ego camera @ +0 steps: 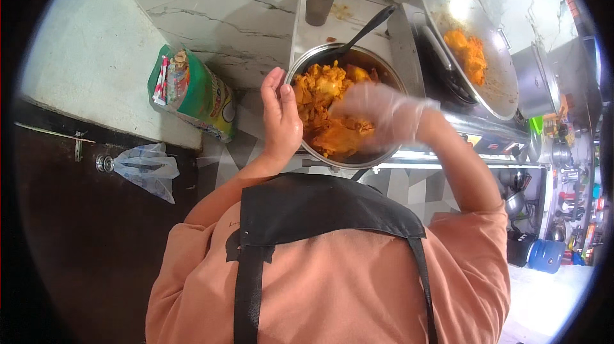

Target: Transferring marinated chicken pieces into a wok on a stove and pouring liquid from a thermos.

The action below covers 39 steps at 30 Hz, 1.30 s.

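Note:
A round metal pot (396, 76) before me holds chunks of food in orange sauce (320, 86), perhaps meat. My left hand (283, 113) rests with its palm against the pot's left rim, the fingers pointing up and away. Over the right part of the pot is my right hand (383, 111), in a clear plastic glove and blurred by motion. Its fingertips are at the food; whether they grip a piece cannot be made out. A black-handled utensil (367, 29) leans on the far rim, its lower end inside the pot.
A dark cup (321, 2) stands behind the pot. To the right, a large metal wok (499, 75) with orange food sits tilted in view on the stove, beside a tall metal pot (533, 80). A green sack (199, 92) of wrappers stands at left, near a door with a plastic bag (146, 167).

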Motion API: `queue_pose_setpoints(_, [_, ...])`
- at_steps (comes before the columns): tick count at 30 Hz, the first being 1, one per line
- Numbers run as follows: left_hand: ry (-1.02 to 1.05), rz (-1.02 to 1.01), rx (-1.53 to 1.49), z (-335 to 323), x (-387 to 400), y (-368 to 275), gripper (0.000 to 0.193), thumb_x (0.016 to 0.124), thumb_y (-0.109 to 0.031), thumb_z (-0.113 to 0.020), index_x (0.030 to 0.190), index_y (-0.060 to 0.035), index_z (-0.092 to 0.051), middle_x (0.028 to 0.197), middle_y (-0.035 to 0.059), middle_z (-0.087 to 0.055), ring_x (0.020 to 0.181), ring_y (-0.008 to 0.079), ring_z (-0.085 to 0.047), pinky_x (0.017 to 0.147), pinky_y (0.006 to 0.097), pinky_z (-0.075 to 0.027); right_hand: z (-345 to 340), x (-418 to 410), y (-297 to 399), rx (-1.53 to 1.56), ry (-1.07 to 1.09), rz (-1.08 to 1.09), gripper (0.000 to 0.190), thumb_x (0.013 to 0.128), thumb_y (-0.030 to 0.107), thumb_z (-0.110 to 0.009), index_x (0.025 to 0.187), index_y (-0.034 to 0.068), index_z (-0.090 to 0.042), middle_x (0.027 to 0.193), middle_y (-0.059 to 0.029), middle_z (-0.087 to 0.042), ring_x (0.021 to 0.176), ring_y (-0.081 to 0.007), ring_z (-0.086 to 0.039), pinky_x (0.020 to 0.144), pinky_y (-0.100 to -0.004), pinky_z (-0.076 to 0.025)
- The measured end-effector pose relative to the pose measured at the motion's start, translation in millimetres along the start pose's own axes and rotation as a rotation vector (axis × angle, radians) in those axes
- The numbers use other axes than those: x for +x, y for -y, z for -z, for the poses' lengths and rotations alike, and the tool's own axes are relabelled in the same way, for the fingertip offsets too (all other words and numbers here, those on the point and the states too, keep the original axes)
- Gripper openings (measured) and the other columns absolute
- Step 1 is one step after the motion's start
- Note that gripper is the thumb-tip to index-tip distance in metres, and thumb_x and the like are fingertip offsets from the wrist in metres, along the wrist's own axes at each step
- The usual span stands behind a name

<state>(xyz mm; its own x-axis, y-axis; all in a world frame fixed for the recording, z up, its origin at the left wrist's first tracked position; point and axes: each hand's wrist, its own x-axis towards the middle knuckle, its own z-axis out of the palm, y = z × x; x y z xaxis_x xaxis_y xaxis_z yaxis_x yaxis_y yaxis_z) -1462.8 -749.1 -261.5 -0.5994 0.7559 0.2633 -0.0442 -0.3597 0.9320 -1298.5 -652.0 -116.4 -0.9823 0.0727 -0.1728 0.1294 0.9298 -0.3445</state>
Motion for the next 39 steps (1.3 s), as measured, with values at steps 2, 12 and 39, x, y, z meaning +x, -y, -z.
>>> queue_pose_setpoints(2, [0.019, -0.048, 0.006, -2.0, -2.0, 1.2, 0.040, 0.103, -0.022, -0.034, 0.136, -0.0005, -0.029, 0.138, 0.0203, -0.036, 0.129, 0.0219, -0.034, 0.108, 0.0322, -0.026, -13.9, -0.7, 23.1, -0.023, 0.178, -0.142, 0.057, 0.069, 0.015, -0.071, 0.122, 0.007, -0.051, 0.107, -0.0153, -0.052, 0.101, -0.0338, -0.053, 0.087, -0.0420, -0.045])
queue_pose_setpoints(12, [-0.015, -0.099, 0.102, -8.4, 3.2, -5.1, 0.039, 0.101, -0.020, -0.040, 0.132, 0.0025, -0.034, 0.130, 0.0177, -0.045, 0.121, 0.0232, -0.043, 0.104, 0.0345, -0.033, -48.2, 7.0, 19.5, -0.190, 0.012, -0.142, 0.032, 0.072, 0.014, -0.065, 0.103, 0.009, -0.058, 0.102, -0.0128, -0.050, 0.099, -0.0315, -0.053, 0.082, -0.0403, -0.049])
queue_pose_setpoints(39, [-0.040, -0.027, 0.065, -4.2, 3.0, -9.6, 0.041, 0.104, -0.026, -0.029, 0.136, -0.0004, -0.028, 0.136, 0.0181, -0.038, 0.124, 0.0209, -0.038, 0.107, 0.0318, -0.027, 93.3, -18.6, -0.7, 0.070, -0.328, -0.550, 0.052, 0.082, 0.032, -0.069, 0.125, 0.007, -0.052, 0.122, -0.0164, -0.053, 0.112, -0.0259, -0.053, 0.094, -0.0370, -0.047])
